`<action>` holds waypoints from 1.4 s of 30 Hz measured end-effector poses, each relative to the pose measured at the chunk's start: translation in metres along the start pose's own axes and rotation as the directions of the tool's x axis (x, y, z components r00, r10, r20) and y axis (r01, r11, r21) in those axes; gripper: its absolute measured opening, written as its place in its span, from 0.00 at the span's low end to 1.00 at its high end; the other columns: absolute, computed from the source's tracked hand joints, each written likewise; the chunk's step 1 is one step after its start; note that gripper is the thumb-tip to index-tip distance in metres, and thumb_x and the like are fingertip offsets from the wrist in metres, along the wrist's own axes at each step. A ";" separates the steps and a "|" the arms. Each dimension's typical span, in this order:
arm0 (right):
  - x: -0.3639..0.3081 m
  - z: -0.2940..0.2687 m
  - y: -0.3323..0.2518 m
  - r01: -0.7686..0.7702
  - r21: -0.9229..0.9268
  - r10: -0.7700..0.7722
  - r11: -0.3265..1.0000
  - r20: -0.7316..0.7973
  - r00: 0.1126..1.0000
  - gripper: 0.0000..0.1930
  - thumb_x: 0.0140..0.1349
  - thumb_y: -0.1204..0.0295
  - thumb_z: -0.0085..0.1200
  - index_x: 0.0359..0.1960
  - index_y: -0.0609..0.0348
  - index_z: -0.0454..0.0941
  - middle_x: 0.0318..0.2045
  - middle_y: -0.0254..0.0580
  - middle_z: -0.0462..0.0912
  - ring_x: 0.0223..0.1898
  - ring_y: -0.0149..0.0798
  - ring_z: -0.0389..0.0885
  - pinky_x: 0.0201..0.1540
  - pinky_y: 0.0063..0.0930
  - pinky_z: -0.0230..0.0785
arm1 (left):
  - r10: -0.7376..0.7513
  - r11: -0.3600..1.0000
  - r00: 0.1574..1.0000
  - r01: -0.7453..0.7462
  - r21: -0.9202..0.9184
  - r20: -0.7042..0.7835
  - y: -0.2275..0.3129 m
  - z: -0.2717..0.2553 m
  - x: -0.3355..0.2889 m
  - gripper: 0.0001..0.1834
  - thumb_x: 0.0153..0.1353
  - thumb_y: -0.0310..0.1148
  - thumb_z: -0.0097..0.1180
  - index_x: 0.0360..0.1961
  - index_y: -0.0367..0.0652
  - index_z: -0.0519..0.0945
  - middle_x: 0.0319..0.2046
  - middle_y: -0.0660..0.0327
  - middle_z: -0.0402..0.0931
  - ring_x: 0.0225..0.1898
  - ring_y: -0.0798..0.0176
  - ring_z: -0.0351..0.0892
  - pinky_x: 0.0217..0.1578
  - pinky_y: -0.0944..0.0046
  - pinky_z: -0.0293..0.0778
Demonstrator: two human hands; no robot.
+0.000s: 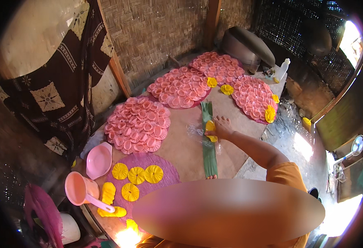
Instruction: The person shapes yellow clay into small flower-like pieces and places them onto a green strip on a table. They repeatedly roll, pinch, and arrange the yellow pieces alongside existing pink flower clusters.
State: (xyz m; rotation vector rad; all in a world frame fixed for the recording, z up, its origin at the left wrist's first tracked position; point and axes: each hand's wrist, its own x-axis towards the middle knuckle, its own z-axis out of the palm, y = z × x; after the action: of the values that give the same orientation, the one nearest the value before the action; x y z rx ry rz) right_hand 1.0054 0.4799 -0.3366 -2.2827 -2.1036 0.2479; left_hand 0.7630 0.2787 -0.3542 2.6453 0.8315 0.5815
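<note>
Here, right hand (222, 127) splayed at rounded yellow piece (210, 125), flat green strip (209, 159), shallow pink cups (138, 124), left hand (211, 177), grip hidden

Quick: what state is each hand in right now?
Left hand: cannot be told; only fingertips show, at the near end of the green strip.
Right hand: open, touching a yellow piece.

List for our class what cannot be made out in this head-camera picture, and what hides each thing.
Left hand: head view; a blurred oval hides all but the fingertips at the green strip.
Part of the yellow piece at the right hand: head view; the hand covers it.
Purple round sheet: head view; the oval covers its lower right.
Yellow shape near the lower edge: head view; glare washes out its outline.
</note>
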 end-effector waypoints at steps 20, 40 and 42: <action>0.021 -0.050 -0.032 0.160 -0.079 -0.178 0.984 -0.346 0.921 0.36 0.50 0.42 0.66 0.51 0.57 0.76 0.49 0.45 0.77 0.56 0.45 0.74 0.53 0.46 0.66 | -0.428 0.700 0.849 0.528 -0.481 0.309 -0.031 -0.042 0.036 0.26 0.63 0.47 0.59 0.53 0.37 0.79 0.49 0.50 0.80 0.53 0.52 0.78 0.60 0.53 0.68; -0.114 -0.059 -0.011 0.297 0.885 0.188 0.359 -0.380 0.906 0.13 0.68 0.63 0.57 0.38 0.61 0.74 0.31 0.37 0.80 0.30 0.27 0.75 0.34 0.23 0.67 | -0.471 0.873 0.816 0.378 -0.307 -0.336 -0.095 -0.091 0.033 0.28 0.55 0.38 0.69 0.54 0.39 0.75 0.54 0.52 0.75 0.54 0.53 0.76 0.54 0.57 0.72; -0.127 -0.066 -0.033 0.363 0.875 0.138 0.321 -0.422 0.896 0.12 0.68 0.63 0.56 0.39 0.61 0.74 0.32 0.36 0.79 0.30 0.27 0.75 0.34 0.23 0.68 | -0.624 0.437 0.735 0.044 -0.898 -0.267 -0.075 -0.090 0.051 0.34 0.62 0.50 0.62 0.59 0.36 0.72 0.54 0.52 0.76 0.55 0.55 0.76 0.57 0.55 0.71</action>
State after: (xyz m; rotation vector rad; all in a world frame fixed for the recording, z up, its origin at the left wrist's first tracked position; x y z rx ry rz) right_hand 0.9719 0.3621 -0.2543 -1.2468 -1.2419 0.6836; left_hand 0.7237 0.3831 -0.2914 1.2815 0.8868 1.3009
